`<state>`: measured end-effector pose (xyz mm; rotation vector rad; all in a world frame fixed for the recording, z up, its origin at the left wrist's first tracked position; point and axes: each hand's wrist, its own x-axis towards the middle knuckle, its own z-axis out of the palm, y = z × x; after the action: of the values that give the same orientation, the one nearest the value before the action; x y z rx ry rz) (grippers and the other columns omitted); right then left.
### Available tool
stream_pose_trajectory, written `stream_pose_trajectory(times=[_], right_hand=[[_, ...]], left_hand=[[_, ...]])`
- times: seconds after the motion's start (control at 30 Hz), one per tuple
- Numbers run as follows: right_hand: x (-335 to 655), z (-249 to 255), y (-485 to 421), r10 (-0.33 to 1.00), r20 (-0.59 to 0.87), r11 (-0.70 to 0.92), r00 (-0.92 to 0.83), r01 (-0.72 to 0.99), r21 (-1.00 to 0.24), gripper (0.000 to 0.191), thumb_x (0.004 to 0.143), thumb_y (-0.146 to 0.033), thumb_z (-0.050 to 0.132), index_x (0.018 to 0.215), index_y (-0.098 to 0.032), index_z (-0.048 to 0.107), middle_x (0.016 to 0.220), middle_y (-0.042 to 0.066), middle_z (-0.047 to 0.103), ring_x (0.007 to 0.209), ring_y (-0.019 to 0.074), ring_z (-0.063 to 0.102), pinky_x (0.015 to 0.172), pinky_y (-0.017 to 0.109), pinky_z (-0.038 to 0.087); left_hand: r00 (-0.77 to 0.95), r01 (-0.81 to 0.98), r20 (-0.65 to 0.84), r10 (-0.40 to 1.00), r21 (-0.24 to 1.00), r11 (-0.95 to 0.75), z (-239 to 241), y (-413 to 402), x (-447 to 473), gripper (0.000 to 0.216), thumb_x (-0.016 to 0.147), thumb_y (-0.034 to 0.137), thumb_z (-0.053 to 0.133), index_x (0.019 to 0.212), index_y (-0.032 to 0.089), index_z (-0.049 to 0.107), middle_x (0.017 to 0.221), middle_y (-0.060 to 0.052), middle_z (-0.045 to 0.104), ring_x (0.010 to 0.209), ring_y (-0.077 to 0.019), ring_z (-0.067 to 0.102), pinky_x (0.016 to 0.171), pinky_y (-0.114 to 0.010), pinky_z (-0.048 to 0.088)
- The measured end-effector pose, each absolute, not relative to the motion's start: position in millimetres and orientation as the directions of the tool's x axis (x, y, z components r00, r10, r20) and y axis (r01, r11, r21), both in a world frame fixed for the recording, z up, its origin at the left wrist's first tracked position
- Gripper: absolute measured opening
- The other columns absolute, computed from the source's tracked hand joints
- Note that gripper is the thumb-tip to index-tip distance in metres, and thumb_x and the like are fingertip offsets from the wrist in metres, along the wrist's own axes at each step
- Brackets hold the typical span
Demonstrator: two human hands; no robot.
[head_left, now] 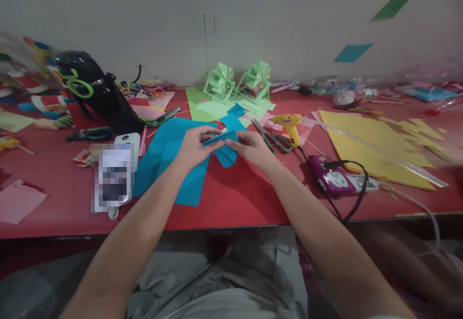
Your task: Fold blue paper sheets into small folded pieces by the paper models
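Folded blue paper (226, 155) straight ahead of you, pinched between both hands above red table (235, 208). Your left hand (197, 146) grips it at 9 o'clock, your right hand (251, 147) at 3. Large blue sheet (162, 145) between 8 and 9, partly under your left arm. Pale-green paper models (222, 78) at 12 to 1. Yellow glue gun (293, 130) between 2 and 3; purple box (331, 179) past 3.
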<state>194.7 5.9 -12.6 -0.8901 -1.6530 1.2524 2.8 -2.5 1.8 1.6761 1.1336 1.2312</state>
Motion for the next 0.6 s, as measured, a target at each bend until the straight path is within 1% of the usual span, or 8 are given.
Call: stream_pose_trajectory(times=[0.07,0.23,0.37,0.5,0.6], right_hand=[[195.1,-13.2,6.3,0.904,0.217,0.255,-0.369,0.055,-0.965,0.044,0.074,-0.058,0.074,0.07,-0.017,0.06,0.066,-0.001,0.055,0.062,0.012,0.047,0.059,0.028,0.039],[199.8,-13.2,8.3,0.919,0.213,0.257,-0.331,0.096,-0.961,0.045,0.073,-0.06,0.075,0.07,-0.018,0.059,0.067,0.001,0.057,0.062,0.0131,0.05,0.059,0.029,0.041],[200.7,-11.9,8.9,0.921,0.212,0.271,-0.327,0.146,-0.952,0.045,0.074,-0.059,0.074,0.069,-0.018,0.057,0.065,0.0,0.055,0.061,0.0126,0.048,0.058,0.029,0.039],[199.5,-10.9,8.2,0.909,0.246,0.306,-0.336,0.138,-0.942,0.044,0.074,-0.058,0.073,0.067,-0.018,0.057,0.067,0.0,0.055,0.063,0.0127,0.048,0.061,0.029,0.04],[199.9,-11.6,8.5,0.912,0.254,0.314,-0.321,0.149,-0.938,0.046,0.074,-0.06,0.073,0.065,-0.018,0.055,0.064,-0.001,0.052,0.063,0.0129,0.047,0.061,0.029,0.04]], left_hand=[[0.154,0.204,0.267,0.951,0.933,-0.295,2.6,-2.6,2.3,0.038,0.066,0.038,0.086,0.095,0.016,0.074,0.095,-0.007,0.076,0.089,-0.0241,0.071,0.075,-0.032,0.057],[0.125,0.07,0.116,0.985,0.99,-0.126,9.2,-3.5,-3.4,0.045,0.061,0.04,0.088,0.094,0.014,0.073,0.081,-0.006,0.075,0.077,-0.0229,0.071,0.071,-0.035,0.06],[0.152,0.066,0.094,0.984,0.992,-0.105,13.0,-2.9,-8.4,0.046,0.06,0.037,0.089,0.097,0.014,0.073,0.077,-0.005,0.075,0.075,-0.0222,0.072,0.072,-0.036,0.061],[0.151,0.113,0.077,0.986,0.989,-0.094,14.2,-1.2,-12.2,0.048,0.06,0.032,0.088,0.102,0.015,0.073,0.073,-0.003,0.073,0.073,-0.0227,0.071,0.072,-0.037,0.061],[0.169,0.1,0.067,0.983,0.991,-0.085,16.5,-1.4,-17.0,0.047,0.061,0.025,0.086,0.105,0.014,0.072,0.075,-0.003,0.073,0.075,-0.0226,0.071,0.076,-0.04,0.061]])
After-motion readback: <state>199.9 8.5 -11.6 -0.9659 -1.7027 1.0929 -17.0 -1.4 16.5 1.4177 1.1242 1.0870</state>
